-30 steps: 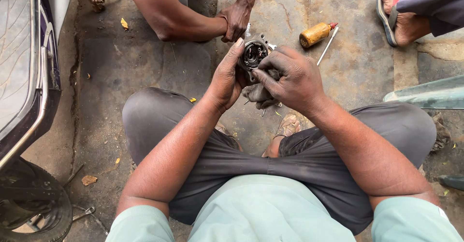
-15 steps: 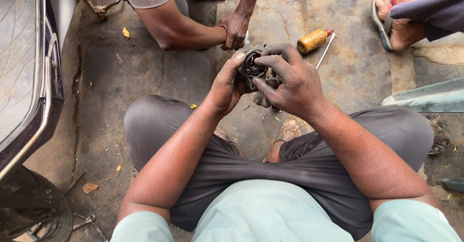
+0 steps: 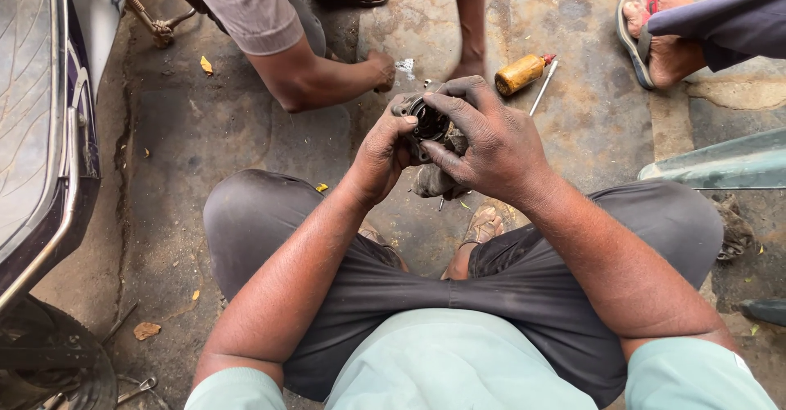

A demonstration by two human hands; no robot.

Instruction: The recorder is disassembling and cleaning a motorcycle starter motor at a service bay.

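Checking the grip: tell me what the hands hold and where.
Both hands, left and right, clasp a round metal part by its rim and sides.

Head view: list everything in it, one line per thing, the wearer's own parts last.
Metal part: one, dark grey, round, in the grip of both hands.
Bottle: one, amber with red tip, on the floor ahead.
Rod: one, silver, beside the bottle.
Scooter: one, dark, left edge.
Other person's arm: one, reaching to the floor ahead.
Sandalled foot: one, top right.
Concrete floor: grey, stained.
Left hand: on the part's left side.
Right hand: over the part's right side.
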